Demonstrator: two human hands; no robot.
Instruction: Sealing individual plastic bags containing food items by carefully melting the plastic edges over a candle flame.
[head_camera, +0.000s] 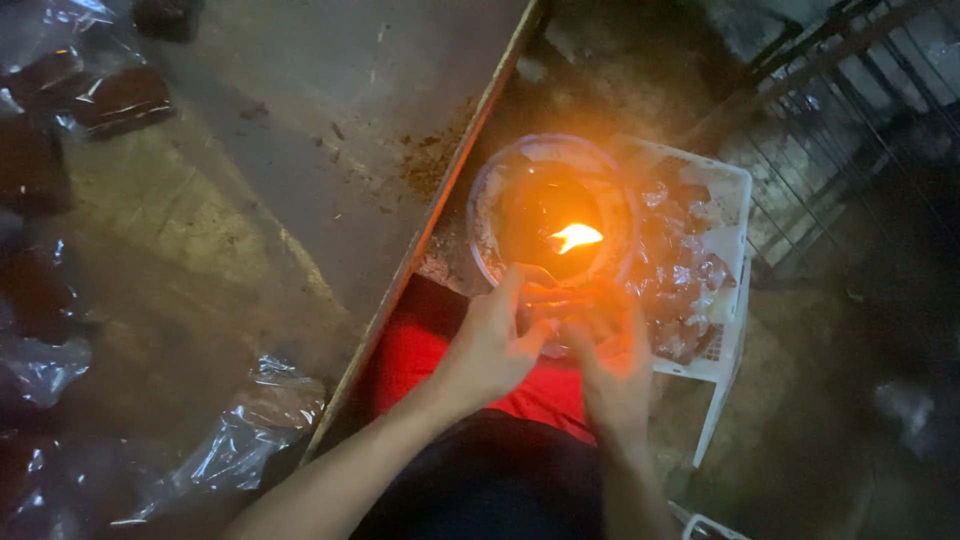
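Note:
A small flame (576, 237) burns in the middle of a round white bowl (490, 200) that sits below the table's edge. Both of my hands are held close together just in front of the flame. My left hand (497, 335) and my right hand (612, 350) pinch a small clear plastic packet (552, 300) between their fingertips, its edge close to the fire. The packet is mostly hidden by my fingers and washed out by the glow.
A white plastic crate (735, 190) right of the bowl holds several clear-wrapped dark pieces. A grey table (250, 200) fills the left, with wrapped dark packets (120, 100) and loose plastic bags (250, 425) along its edges. Red cloth (420, 355) lies under my arms.

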